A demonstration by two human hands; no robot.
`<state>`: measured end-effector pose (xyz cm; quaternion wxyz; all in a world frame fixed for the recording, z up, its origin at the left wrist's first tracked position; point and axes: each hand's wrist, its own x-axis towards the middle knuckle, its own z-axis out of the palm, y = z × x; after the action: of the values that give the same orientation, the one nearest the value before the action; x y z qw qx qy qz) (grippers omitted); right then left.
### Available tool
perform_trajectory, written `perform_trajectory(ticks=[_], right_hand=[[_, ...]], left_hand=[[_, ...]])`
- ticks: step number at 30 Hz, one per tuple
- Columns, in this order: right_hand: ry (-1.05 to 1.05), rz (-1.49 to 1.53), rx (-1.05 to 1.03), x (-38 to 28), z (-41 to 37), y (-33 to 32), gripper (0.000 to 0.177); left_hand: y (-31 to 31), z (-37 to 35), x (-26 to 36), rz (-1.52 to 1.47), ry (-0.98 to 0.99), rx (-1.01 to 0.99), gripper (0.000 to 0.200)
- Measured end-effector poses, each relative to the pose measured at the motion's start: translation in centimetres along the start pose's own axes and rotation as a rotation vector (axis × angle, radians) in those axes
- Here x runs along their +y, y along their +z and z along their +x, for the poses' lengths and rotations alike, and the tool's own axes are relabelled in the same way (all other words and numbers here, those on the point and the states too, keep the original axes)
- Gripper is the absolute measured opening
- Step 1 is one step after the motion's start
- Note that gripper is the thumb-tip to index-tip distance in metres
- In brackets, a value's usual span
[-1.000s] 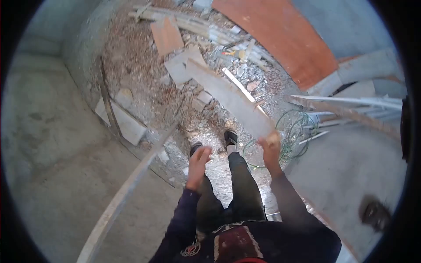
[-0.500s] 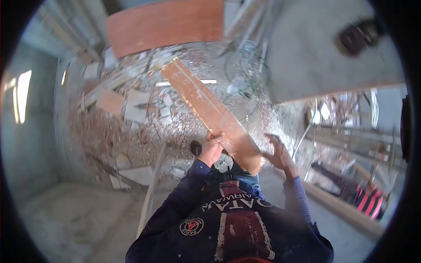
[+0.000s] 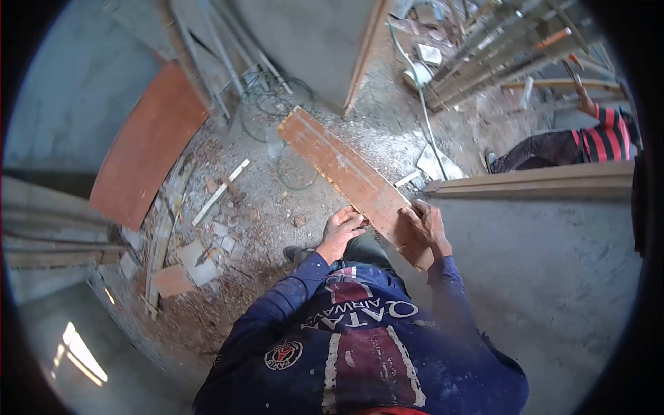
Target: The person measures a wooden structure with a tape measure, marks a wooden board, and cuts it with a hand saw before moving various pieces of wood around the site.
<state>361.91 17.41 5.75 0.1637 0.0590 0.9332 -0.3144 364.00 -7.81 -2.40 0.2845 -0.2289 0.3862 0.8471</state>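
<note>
Your left hand [image 3: 340, 229] and right hand [image 3: 423, 223] each clasp the near end of the reddish board [image 3: 349, 180], fingers curled over its edges; its far end reaches toward the green wire coil [image 3: 266, 104].

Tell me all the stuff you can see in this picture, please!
plank: one, reddish-brown, held slanting above the rubble, centre
big board: one, reddish-orange, lying on the left
wire coil: one tangle, green, near the plank's far end
slat: one, white, on the rubble left of the plank
rubble: many bits, grey and brown, across the ground
wooden beam: one, brown, lying on the right
rods: one bundle, grey, top right
co-worker: one, red-and-black striped top, far right
concrete floor: grey, lower right
left grip: one, closed on the plank's left edge
right grip: one, on the plank's near end
</note>
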Motion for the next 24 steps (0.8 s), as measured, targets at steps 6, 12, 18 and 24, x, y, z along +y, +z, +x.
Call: perform_trajectory(ticks=[6,12,18,24], right_hand=[[0.142,0.114,0.174,5.1,-1.3,-3.4,0.040],[0.169,0.212,0.363,7.1,1.3,-4.7,0.036],[0.373,0.710,0.272,5.9,8.8,-6.4,0.030],[0.393,1.004,0.273,4.9,16.6,-7.5,0.030]], left_hand=[[2.5,5.5,0.8,0.263,-0.036,-0.117,0.035],[6.7,8.5,5.4,0.508,-0.042,0.084,0.025],[7.2,11.0,8.0,0.575,0.068,0.031,0.020],[13.6,16.1,12.2,0.647,0.129,-0.071,0.037]])
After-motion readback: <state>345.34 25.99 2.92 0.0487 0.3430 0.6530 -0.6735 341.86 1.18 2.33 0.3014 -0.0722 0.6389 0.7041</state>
